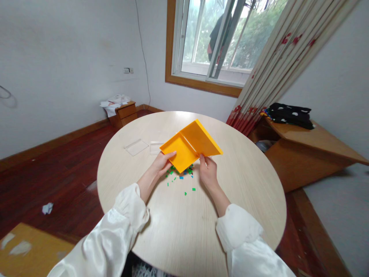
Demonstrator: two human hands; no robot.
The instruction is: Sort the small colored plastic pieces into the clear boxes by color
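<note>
Left hand [162, 163], right hand [208, 170]: both gripping orange box [190, 148], holding it open, tilted above desk [178, 227]. Small green, blue pieces [180, 177], possibly beads, lying beneath box.

A big round table [248, 200] is sitting in the middle of the room, with a pale wood top. White walls [57, 57] are standing all around. The floor [57, 177] is showing dark red wood. A window [219, 38] with a brown frame is letting in daylight, and green trees are showing outside. A striped curtain [288, 57] with red flowers is hanging beside it. A small wooden drawer box [124, 113] is sitting in the corner with papers on top. A low wooden bench [311, 150] is standing at the right, holding dark folded cloth [291, 114]. A crumpled paper [47, 208] is lying on the floor.
</note>
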